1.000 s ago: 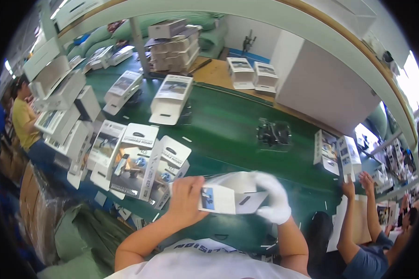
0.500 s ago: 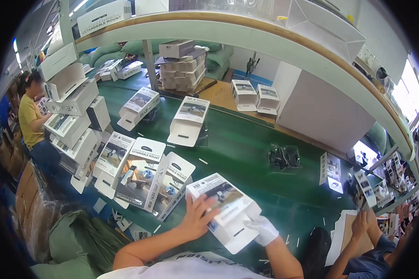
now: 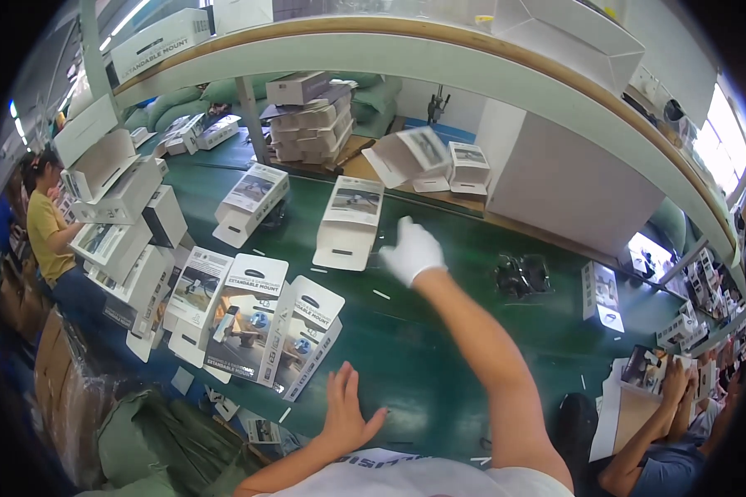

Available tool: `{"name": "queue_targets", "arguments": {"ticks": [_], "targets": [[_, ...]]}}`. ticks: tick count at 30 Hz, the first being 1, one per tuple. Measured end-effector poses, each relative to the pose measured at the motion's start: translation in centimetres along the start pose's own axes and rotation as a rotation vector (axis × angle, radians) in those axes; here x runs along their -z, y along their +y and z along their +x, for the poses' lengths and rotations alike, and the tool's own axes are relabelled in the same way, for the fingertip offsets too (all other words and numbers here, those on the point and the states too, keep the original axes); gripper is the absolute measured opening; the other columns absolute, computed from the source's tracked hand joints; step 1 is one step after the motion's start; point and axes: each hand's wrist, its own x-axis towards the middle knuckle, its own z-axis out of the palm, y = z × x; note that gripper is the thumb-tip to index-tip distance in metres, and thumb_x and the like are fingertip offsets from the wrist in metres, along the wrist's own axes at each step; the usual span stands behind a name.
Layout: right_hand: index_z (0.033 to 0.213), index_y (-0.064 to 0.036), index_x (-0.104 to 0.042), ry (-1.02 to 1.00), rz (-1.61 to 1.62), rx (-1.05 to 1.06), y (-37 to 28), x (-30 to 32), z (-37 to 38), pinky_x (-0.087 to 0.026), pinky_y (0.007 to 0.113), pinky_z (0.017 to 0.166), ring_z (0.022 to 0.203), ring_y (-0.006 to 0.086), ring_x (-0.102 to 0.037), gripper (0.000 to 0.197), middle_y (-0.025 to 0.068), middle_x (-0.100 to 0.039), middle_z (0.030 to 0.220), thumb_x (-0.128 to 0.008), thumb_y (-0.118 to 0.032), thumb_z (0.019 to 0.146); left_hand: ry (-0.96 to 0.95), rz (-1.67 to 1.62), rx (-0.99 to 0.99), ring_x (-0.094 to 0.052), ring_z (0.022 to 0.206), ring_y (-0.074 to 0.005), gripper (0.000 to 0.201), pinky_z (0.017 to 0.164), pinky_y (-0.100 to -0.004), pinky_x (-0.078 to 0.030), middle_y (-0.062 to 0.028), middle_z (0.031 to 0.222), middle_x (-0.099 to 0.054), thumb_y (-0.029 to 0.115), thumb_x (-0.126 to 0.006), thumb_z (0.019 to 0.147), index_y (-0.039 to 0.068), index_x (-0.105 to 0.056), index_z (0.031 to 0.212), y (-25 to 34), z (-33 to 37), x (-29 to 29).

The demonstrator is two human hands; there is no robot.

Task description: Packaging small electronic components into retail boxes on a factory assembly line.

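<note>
Over the green conveyor belt, my left hand point(image 3: 347, 412), bare, hovers near the front edge with fingers spread and nothing in it. My right hand point(image 3: 414, 251), in a white glove, reaches out over the middle of the belt; its fingers are apart and no box is in it. Beyond it, a blurred, tilted white printed carton point(image 3: 408, 157) with its flap open is apart from my glove, in front of another carton at the wooden ledge. Just left of my glove, an open-flapped carton point(image 3: 351, 215) lies on the belt.
Several cartons point(image 3: 247, 319) stand close together at front left, beside a tall carton stack point(image 3: 120, 240). A clear-packed black part point(image 3: 522, 275) lies to the right on the belt point(image 3: 439, 364). A shelf beam point(image 3: 373, 51) crosses above. A co-worker's hands point(image 3: 675, 385) work at far right.
The carton that both my hands held has left them and is now tilted at the ledge. My right arm has stretched forward; my left hand stays near the front edge, empty.
</note>
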Motion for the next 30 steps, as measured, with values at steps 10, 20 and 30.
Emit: {"name": "queue_targets", "arguments": {"ticks": [10, 20, 30], "targets": [[0.103, 0.0008, -0.064, 0.131, -0.178, 0.359, -0.1, -10.8, 2.6, -0.058, 0.053, 0.077, 0.079, 0.045, -0.071, 0.015, 0.0238, -0.074, 0.095, -0.062, -0.008, 0.091, -0.146, -0.097, 0.073, -0.046, 0.14, -0.0498, 0.093, 0.121, -0.0578, -0.037, -0.034, 0.161, -0.033, 0.024, -0.082, 0.088, -0.008, -0.031, 0.159, 0.8, -1.0, 0.7], [0.111, 0.0048, -0.071, 0.263, 0.207, -0.255, 3.4, -4.4, 9.6, -0.059, 0.049, 0.079, 0.085, 0.0447, -0.071, 0.034, 0.0257, -0.075, 0.106, -0.066, -0.021, 0.09, -0.034, -0.195, 0.266, -0.058, 0.127, -0.0395, 0.088, 0.111, -0.0491, -0.048, -0.0295, 0.157, -0.037, 0.013, -0.078, 0.087, -0.006, -0.031, 0.159, -2.6, -1.1, 3.6], [0.106, -0.0112, -0.08, 0.132, -0.728, 0.679, 5.4, -9.9, 15.0, -0.054, 0.041, 0.087, 0.094, 0.0324, -0.072, 0.023, 0.0184, -0.078, 0.118, -0.06, -0.018, 0.096, -0.006, -0.233, 0.374, -0.063, 0.116, -0.0339, 0.088, 0.107, -0.0473, -0.05, -0.0257, 0.156, -0.039, 0.007, -0.073, 0.086, -0.005, -0.029, 0.161, -3.5, -3.5, 4.9]]}}
